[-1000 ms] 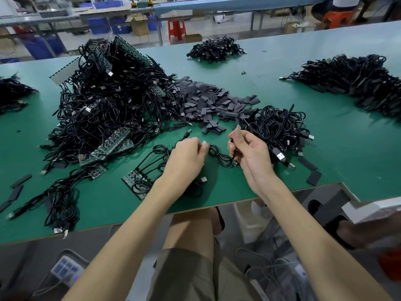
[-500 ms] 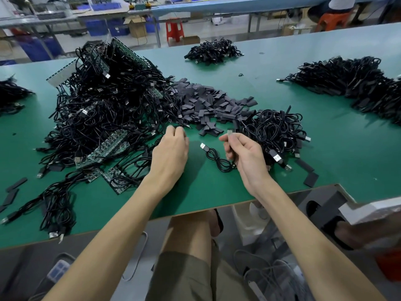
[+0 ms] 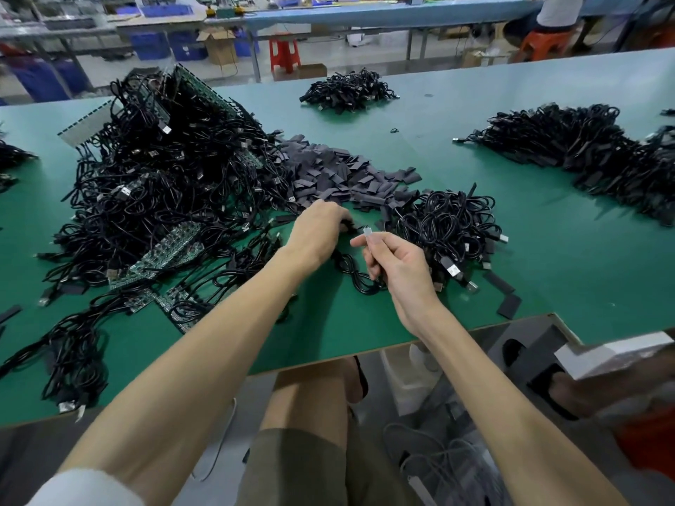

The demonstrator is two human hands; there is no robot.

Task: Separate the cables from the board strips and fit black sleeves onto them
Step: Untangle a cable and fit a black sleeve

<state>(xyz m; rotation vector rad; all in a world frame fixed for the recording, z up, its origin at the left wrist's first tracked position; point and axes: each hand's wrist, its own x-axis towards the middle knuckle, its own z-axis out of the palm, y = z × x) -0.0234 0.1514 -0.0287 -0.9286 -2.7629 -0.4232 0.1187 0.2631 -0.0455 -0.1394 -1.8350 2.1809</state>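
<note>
My right hand pinches a black cable near its small white end piece, which points up between thumb and forefinger; the rest of the cable loops on the mat below. My left hand reaches forward to the near edge of the heap of flat black sleeves, fingers curled down onto one sleeve. Green board strips with cables still attached lie to the left, under a large tangle of black cables.
A mound of loose cables sits just right of my right hand. More cable piles lie at far right and far centre. Loose sleeves lie near the green table's front edge.
My left hand left the board strip by the table edge and moved forward to the sleeve heap. My right hand lifted the cable end a little higher.
</note>
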